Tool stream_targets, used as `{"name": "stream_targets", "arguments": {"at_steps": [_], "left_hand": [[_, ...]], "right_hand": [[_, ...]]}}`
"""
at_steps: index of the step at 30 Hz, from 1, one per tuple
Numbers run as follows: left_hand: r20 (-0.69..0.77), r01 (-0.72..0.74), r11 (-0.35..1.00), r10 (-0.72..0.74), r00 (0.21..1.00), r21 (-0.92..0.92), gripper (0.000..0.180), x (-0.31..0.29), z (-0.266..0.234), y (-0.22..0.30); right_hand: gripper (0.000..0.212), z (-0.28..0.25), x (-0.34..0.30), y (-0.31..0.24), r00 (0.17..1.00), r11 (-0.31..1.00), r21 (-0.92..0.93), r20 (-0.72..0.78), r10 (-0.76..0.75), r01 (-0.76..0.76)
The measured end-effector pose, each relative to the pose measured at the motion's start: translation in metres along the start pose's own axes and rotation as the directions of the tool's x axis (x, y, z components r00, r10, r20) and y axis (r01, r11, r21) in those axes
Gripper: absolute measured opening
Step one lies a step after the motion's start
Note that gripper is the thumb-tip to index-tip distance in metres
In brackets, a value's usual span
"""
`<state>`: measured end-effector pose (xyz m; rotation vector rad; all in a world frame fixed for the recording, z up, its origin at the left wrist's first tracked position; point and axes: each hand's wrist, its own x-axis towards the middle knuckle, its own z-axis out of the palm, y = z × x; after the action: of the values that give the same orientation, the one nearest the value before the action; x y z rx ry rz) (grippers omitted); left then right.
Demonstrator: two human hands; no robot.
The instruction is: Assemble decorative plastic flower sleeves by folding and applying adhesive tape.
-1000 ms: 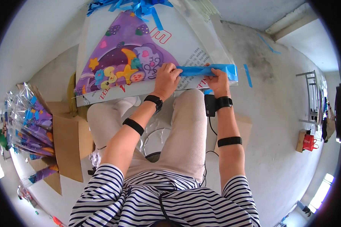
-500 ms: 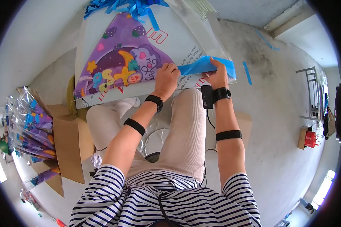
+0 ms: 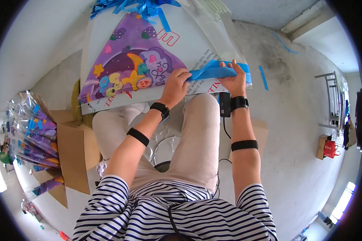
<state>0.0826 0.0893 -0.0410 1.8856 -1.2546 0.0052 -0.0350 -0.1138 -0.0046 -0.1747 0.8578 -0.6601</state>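
Note:
A flat purple triangular sheet (image 3: 124,68) printed with cartoon figures, stars and a moon lies on a white board (image 3: 189,34) in front of me. My left hand (image 3: 175,85) is closed at its right corner, pinching the end of a blue ribbon (image 3: 211,73). The ribbon stretches right, folded over itself, to my right hand (image 3: 232,79). There it passes among the fingers; some are raised and apart, others curled, and the exact grip is partly hidden. Another flat blue strip (image 3: 244,68) lies beyond that hand at the board's right edge.
A bunch of blue strips (image 3: 136,9) tops the board, beside clear film (image 3: 213,24). At left, a cardboard box (image 3: 74,154) stands next to several film-wrapped purple pieces (image 3: 34,136). Blue scraps (image 3: 263,78) lie on the floor; a metal rack (image 3: 332,100) stands right.
My right hand has turned and raised its fingers, with the ribbon now drawn straighter between both hands. My left hand stays at the sheet's corner, its wrist shifted slightly left.

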Motion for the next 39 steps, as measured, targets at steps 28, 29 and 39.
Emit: {"name": "stream_targets", "arguments": {"at_steps": [28,29,39], "left_hand": [[0.170,-0.066,0.989,0.043,0.984,0.134,0.031,0.003,-0.006,-0.001],[0.179,-0.060,0.989,0.035,0.983,0.136,0.032,0.003,-0.006,-0.001],[0.171,-0.061,0.991,0.040,0.984,0.118,0.031,0.006,-0.010,0.002]], "right_hand": [[0.044,-0.017,-0.004,-0.047,0.456,-0.381,-0.450,0.886,-0.081,0.808],[0.045,-0.002,-0.002,-0.018,0.389,-0.505,-0.319,0.921,0.037,0.802],[0.022,0.024,-0.002,-0.011,0.490,-0.843,0.185,0.743,0.457,0.506]]}}
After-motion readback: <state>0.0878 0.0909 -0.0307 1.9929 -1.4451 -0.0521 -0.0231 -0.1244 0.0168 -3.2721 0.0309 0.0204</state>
